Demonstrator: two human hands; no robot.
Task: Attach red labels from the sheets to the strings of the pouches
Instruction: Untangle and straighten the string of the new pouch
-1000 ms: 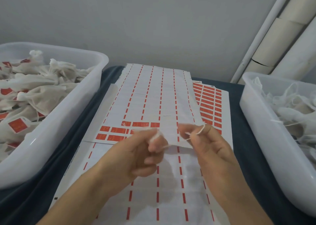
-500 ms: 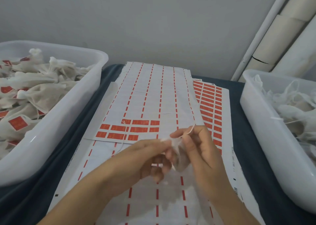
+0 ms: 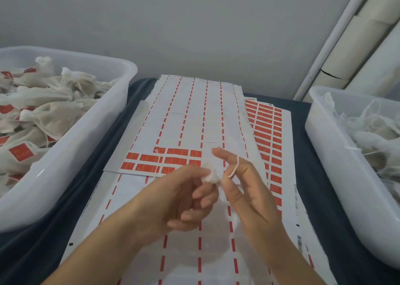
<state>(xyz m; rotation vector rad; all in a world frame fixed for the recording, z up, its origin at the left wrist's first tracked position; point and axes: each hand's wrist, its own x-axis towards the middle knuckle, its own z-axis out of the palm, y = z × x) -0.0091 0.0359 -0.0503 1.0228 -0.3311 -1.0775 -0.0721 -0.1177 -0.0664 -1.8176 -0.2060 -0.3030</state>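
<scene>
One pouch (image 3: 210,173) is in play: small white gauzy bundle, held above the label sheets at centre of the desk (image 3: 104,202), between the person's 2 hands. Left hand (image 3: 179,198) pinches it w/ thumb and forefinger, other fingers curled under; grip narrow, closed on the pouch top. The pouch's string (image 3: 234,167) is a thin white loop draped over the forefinger of the right hand (image 3: 249,193). That finger sticks out straight, rest of the hand loosely curled. Thumb seems to nip the string's lower end, but can't tell for sure.

Sheets: at least 3 in a stack. Top sheet (image 3: 194,120) is mostly peeled, w/ red dashes between bare columns. It has approx 12 red labels (image 3: 175,160) left, in 3 short rows at its near edge, just beyond the fingertips. A loose thread lies across them. Under the hands is a second peeled sheet (image 3: 138,230), dashes only. To the right a fuller sheet (image 3: 268,137) sticks out from under, red labels in close rows, partly covered by the top sheet and the right hand.

2 clear plastic tubs. Left tub (image 3: 91,137) is heaped w/ pouches (image 3: 43,111) that carry red tags; too many to count. Right tub (image 3: 337,159) holds untagged pouches (image 3: 372,133), strings tangled, one string over the rim.

Desk has a dark blue cloth. Behind it is a grey wall (image 3: 173,24), w/ a white pipe (image 3: 333,37) and cardboard tubes (image 3: 355,37) leaning far right.
</scene>
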